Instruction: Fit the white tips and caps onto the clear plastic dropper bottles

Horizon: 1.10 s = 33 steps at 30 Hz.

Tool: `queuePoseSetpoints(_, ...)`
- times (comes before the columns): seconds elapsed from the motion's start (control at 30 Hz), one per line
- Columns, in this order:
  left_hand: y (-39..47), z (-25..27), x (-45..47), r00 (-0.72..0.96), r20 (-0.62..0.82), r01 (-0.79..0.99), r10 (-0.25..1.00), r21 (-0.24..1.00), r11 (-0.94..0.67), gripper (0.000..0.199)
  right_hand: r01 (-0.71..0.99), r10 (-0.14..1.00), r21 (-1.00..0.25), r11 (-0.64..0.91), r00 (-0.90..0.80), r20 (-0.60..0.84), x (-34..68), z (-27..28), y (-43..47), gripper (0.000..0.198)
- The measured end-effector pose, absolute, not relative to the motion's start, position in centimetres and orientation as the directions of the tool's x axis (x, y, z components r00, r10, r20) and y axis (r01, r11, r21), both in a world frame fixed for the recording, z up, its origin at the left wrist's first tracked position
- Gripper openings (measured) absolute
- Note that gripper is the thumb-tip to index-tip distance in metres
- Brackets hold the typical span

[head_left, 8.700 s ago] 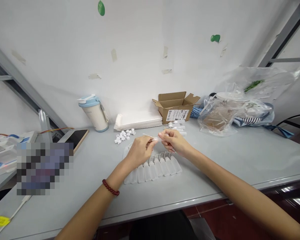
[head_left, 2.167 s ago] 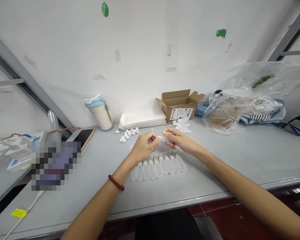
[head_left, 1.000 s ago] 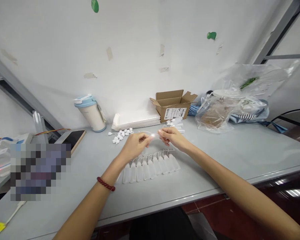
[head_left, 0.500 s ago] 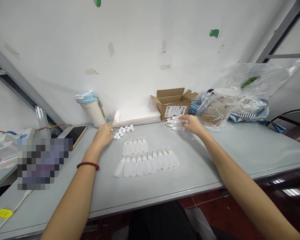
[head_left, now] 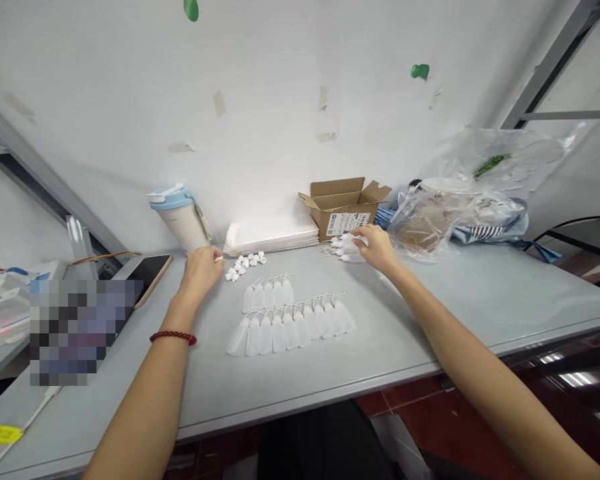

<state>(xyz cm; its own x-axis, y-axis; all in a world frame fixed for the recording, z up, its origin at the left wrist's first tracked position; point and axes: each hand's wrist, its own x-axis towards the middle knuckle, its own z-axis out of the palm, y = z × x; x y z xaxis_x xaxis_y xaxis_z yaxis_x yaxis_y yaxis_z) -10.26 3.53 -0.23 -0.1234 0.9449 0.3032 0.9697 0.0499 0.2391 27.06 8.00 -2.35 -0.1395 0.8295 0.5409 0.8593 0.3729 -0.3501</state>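
Observation:
My left hand (head_left: 203, 272), with a red bead bracelet on its wrist, is pinched at the left end of a pile of small white caps (head_left: 241, 265); a bit of white shows at its fingertips. My right hand (head_left: 376, 247) reaches to a small heap of translucent squeeze bottles (head_left: 349, 257) before the cardboard box, thumb and forefinger closed around one of them. Between my hands lie two rows of the same bottles, a short back row (head_left: 267, 295) and a longer front row (head_left: 291, 331), their thin curved tubes pointing away from me.
An open cardboard box (head_left: 347, 223) and a flat white stack (head_left: 275, 239) stand against the wall. To the left are a cream tumbler (head_left: 183, 223) with a blue lid and a phone (head_left: 153, 275). Plastic bags (head_left: 425, 223) and blue cloth (head_left: 517, 220) lie at right.
My right hand has shifted slightly left, farther over the bottle heap. My left fingers have drawn in at the caps, and a bit of white now shows there. The bottle rows are unchanged.

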Motion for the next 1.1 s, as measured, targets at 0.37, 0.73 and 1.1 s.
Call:
queuePoseSetpoints(0.37,2.1,-0.7,-2.6,0.060,0.316,0.659,0.947,0.700,-0.275,0.019,0.435,0.575,-0.478,0.763,-0.795,0.194,18.4,-2.3,1.6,0.036)
queuePoseSetpoints(0.73,1.4,-0.2,-1.8,0.040,0.317,0.624,0.948,0.733,-0.271,0.022,0.462,0.551,-0.397,0.793,-0.822,0.145,17.7,-2.6,1.7,0.038)
queuePoseSetpoints(1.1,1.5,-0.7,-1.0,-0.024,0.131,0.252,0.991,0.960,-0.121,0.025,0.538,0.640,-0.352,0.766,-0.690,0.338,18.6,-2.5,1.9,0.027)
